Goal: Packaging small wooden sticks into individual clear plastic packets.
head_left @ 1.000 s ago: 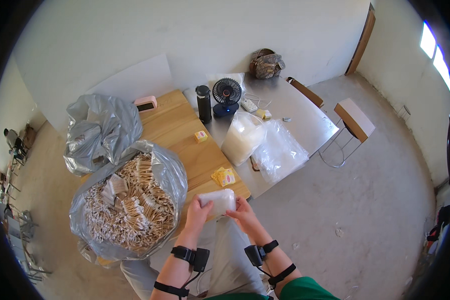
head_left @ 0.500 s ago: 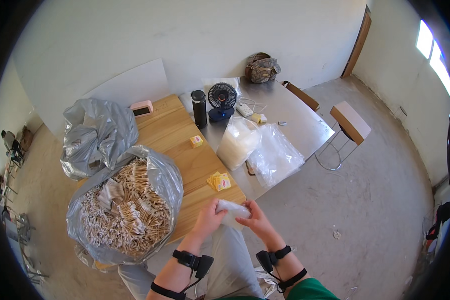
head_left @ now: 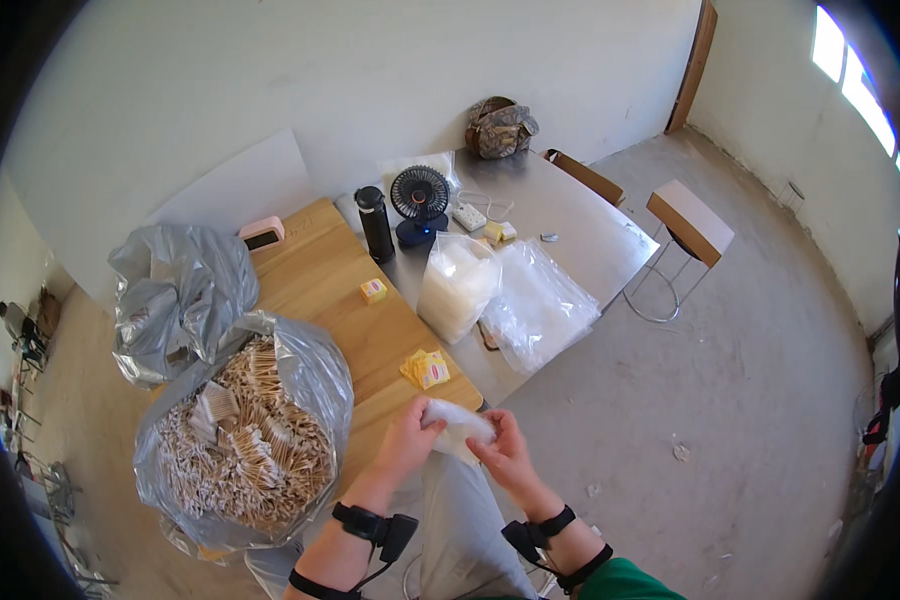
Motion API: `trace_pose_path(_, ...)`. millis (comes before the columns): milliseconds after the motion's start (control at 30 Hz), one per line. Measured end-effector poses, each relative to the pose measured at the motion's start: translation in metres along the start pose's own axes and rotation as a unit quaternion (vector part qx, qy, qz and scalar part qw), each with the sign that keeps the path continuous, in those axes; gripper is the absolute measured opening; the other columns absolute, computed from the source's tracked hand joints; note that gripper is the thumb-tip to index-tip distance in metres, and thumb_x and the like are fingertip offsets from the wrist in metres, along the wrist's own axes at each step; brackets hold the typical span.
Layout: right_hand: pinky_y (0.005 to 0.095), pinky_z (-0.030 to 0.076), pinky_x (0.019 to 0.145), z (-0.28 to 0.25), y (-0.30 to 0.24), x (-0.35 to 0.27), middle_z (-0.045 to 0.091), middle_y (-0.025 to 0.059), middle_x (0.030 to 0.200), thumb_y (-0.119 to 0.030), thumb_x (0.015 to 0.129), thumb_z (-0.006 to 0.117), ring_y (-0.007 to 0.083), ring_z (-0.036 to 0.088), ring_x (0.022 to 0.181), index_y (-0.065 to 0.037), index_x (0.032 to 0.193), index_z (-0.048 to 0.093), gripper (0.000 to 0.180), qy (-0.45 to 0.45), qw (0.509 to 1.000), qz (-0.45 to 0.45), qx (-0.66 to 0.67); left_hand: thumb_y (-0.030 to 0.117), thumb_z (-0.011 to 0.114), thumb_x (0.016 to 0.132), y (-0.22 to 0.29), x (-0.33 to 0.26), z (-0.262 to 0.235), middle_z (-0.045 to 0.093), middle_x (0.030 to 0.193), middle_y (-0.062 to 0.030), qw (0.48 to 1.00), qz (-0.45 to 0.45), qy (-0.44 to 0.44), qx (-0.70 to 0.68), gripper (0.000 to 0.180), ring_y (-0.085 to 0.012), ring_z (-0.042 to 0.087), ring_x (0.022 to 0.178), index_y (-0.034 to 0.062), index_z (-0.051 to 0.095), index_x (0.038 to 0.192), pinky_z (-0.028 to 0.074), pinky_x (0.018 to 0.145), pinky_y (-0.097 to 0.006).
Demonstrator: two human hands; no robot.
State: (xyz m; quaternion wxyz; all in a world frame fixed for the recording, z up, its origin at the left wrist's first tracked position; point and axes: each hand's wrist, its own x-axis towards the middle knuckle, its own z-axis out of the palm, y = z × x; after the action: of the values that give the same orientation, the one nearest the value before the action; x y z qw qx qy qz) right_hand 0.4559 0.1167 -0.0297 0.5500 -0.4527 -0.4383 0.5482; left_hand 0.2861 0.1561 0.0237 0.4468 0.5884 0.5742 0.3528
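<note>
Between my two hands, over my lap, I hold a small clear plastic bag point(head_left: 458, 428). My left hand point(head_left: 408, 437) grips its left side with the thumb laid over it. My right hand point(head_left: 505, 450) pinches the right side. Just beyond my hands a small pile of yellow and white cards point(head_left: 427, 369) lies near the corner of the wooden table point(head_left: 315, 262). To the left stands a grey plastic sack point(head_left: 337, 380), open at the top and heaped with thin wooden sticks with white ends, which look like cotton swabs point(head_left: 255, 445).
A second grey sack point(head_left: 185, 290) and a pink-framed device point(head_left: 262, 234) sit farther back. The metal table point(head_left: 570, 235) carries a black bottle point(head_left: 374, 225), a fan point(head_left: 420, 200), a filled clear bag point(head_left: 457, 290), flat plastic bags point(head_left: 545, 305) and a camouflage backpack point(head_left: 500, 128). A stool point(head_left: 690, 222) stands right.
The clear bag looks more spread between my hands, and my right fingers have shifted along its edge. The whole view has turned slightly to the right.
</note>
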Motion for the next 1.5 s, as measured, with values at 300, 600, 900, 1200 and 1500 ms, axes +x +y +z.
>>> trace_pose_path(300,0.0318,0.046,0.065,-0.016,-0.059,0.031,0.059,0.0128,0.088,-0.015,0.078,0.068,0.0239,0.057,0.076,-0.005,0.108,0.047,0.039,-0.099,0.955,-0.084,-0.265,0.007,0.065,0.077,0.042,0.027,-0.006,0.059,0.079,-0.0141,0.983,0.05,-0.126,0.127,0.022,-0.0242,0.058,0.074,0.0006,0.051,0.092,0.045,0.068,-0.034)
trace_pose_path(600,0.0328,0.044,0.059,-0.024,-0.089,0.083,0.055,0.0118,0.072,-0.003,0.078,0.062,0.0252,0.055,0.063,-0.007,0.116,0.038,0.045,-0.019,0.92,-0.207,-0.333,0.006,0.061,0.08,0.044,0.086,-0.001,0.059,0.085,-0.0163,0.983,0.183,-0.011,0.022,0.026,-0.0346,0.06,0.083,0.0028,0.051,0.103,0.047,0.072,-0.039)
trace_pose_path(900,0.032,0.042,0.056,-0.001,-0.14,0.24,0.054,0.0092,0.069,-0.002,0.072,0.062,0.0192,0.055,0.062,-0.009,0.109,0.037,0.045,0.009,0.968,-0.162,-0.194,0.011,0.055,0.086,0.057,0.143,0.005,0.045,0.119,-0.0193,0.969,0.199,-0.001,0.144,0.047,-0.0267,0.06,0.088,0.0072,0.038,0.129,0.048,0.08,-0.035)
trace_pose_path(1200,0.0419,0.045,0.07,0.006,-0.137,0.262,0.061,0.0189,0.084,-0.003,0.069,0.059,0.0377,0.06,0.083,-0.01,0.093,0.049,0.027,0.003,0.847,-0.173,-0.503,0.01,0.052,0.087,0.031,0.162,0.017,0.043,0.12,-0.0249,0.962,0.187,0.045,0.193,0.05,-0.0304,0.062,0.083,-0.0086,0.032,0.129,0.049,0.08,-0.037)
trace_pose_path(1500,0.0395,0.047,0.078,0.03,-0.131,0.276,0.064,0.0189,0.09,-0.006,0.075,0.057,0.0346,0.06,0.09,-0.005,0.085,0.065,0.014,-0.051,0.844,-0.202,-0.494,0.006,0.052,0.085,0.036,0.15,0.012,0.041,0.12,-0.0268,0.949,0.236,0.073,0.197,0.05,-0.0387,0.056,0.094,-0.0097,0.032,0.128,0.047,0.083,-0.039)
